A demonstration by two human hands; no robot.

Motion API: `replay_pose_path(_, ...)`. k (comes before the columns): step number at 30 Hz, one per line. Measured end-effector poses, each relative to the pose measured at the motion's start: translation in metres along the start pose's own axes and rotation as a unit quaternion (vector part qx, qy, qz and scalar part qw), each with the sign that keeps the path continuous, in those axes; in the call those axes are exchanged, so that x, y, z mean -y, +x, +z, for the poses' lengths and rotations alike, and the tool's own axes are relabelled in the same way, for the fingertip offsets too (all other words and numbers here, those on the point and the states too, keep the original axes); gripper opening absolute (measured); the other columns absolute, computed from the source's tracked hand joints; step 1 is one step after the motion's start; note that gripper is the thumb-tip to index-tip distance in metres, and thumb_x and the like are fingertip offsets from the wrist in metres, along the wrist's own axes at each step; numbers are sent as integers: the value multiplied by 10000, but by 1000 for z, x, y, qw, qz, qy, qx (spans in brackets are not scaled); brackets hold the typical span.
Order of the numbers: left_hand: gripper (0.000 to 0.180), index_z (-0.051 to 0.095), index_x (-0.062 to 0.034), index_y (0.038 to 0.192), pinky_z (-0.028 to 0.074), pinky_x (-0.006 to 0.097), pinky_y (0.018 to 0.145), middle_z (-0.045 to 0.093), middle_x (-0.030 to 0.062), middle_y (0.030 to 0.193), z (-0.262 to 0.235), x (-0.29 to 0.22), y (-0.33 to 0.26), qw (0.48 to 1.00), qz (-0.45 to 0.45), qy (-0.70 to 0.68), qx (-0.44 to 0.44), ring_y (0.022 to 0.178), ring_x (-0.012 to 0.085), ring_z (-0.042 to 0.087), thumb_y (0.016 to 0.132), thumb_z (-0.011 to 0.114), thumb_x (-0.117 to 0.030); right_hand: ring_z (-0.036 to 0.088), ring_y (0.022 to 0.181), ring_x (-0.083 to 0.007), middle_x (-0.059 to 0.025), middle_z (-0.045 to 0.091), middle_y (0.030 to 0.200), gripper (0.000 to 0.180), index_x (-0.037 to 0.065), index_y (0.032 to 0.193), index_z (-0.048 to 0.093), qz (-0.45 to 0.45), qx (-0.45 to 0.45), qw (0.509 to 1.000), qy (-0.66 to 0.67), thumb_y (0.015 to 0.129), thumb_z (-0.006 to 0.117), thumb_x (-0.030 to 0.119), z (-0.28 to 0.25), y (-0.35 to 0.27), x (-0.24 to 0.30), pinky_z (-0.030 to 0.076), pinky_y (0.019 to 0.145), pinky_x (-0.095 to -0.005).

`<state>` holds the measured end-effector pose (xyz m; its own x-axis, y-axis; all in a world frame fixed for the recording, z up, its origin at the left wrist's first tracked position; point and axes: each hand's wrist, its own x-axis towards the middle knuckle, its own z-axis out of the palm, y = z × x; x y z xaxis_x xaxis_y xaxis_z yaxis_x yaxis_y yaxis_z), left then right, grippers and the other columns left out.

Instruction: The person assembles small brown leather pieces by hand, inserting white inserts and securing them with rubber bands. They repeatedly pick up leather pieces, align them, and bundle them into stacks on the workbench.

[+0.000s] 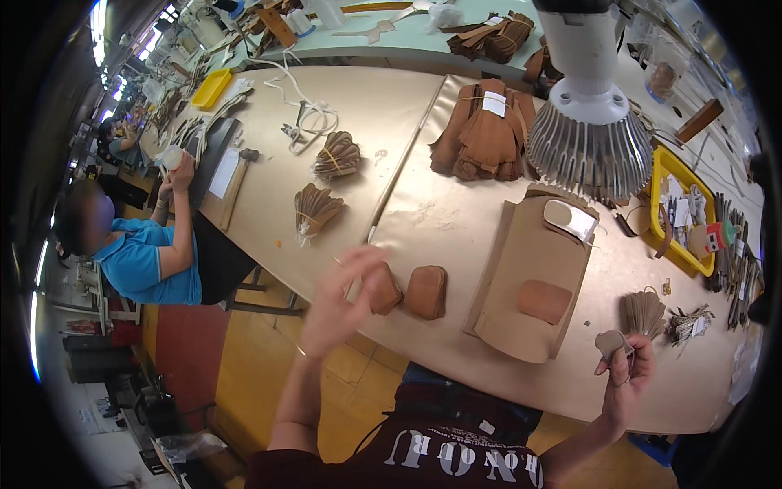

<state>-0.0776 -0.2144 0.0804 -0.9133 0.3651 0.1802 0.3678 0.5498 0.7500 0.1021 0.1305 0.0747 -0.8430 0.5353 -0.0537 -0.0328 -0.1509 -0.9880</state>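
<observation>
My left hand (pixel 340 300), blurred by motion, is raised at the table's near edge with its fingers apart and nothing visible in them. It partly covers a stack of brown leather pieces (pixel 383 289); I cannot tell whether it touches them. Beside that lies a second brown stack (pixel 427 292). On the right, my right hand (pixel 627 368) is closed around small taupe leather pieces (pixel 611 343), held above the table. Between the hands, a brown leather piece (pixel 544 301) rests on a tan board (pixel 521 336), with a white-topped block (pixel 570 218) at its far end.
A metal-finned lamp (pixel 590 138) hangs over the table's far right. Bundled leather strips (pixel 489 134) lie at the back, smaller bundles (pixel 316 210) to the left. A yellow basket (pixel 692 265) stands right. A co-worker in a blue shirt (pixel 151 259) sits at the left.
</observation>
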Motion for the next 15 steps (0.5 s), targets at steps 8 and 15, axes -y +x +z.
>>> replay_pose_path(8, 253, 648, 19, 1105, 482, 352, 865, 632, 153, 1089, 9, 48, -13, 995, -74, 59, 29, 986, 308, 611, 864, 655, -57, 566, 638, -120, -71, 593, 842, 197, -12, 1002, 548, 13, 4, 1000, -15, 890, 666, 99, 10, 0, 4, 467, 597, -233)
replay_pose_path(15, 208, 660, 13, 1023, 494, 359, 842, 644, 138, 1106, 19, 47, -19, 996, -50, 71, -27, 988, 318, 618, 830, 694, -58, 581, 647, -127, -62, 593, 844, 193, -12, 1012, 558, 27, 5, 999, -19, 882, 670, 78, 10, -2, 3, 474, 616, -239)
